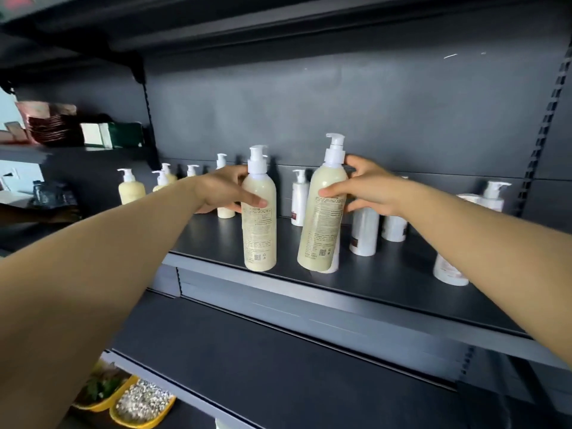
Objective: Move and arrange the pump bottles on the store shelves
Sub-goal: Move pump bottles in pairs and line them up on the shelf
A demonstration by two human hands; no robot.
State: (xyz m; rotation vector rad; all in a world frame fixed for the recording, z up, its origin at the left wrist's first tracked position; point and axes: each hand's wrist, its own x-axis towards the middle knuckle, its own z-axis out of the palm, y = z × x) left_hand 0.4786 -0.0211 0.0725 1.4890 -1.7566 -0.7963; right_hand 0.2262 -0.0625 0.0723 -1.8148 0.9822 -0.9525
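Note:
Two tall cream pump bottles with white pumps are near the front edge of the dark shelf (387, 292). My left hand (224, 190) grips the left bottle (259, 224) around its upper body; this bottle is upright. My right hand (368, 188) grips the right bottle (322, 224) near its shoulder, and that bottle leans slightly left. Several smaller cream pump bottles (130, 188) line the back left of the shelf. White pump bottles (300, 198) stand behind and to the right, partly hidden by my right arm.
A lower dark shelf (278, 366) runs below. Yellow trays (139, 407) of dry goods sit at the bottom left. Boxes and packets (55, 128) fill the neighbouring shelf unit at left. A perforated upright (544, 128) bounds the shelf at right.

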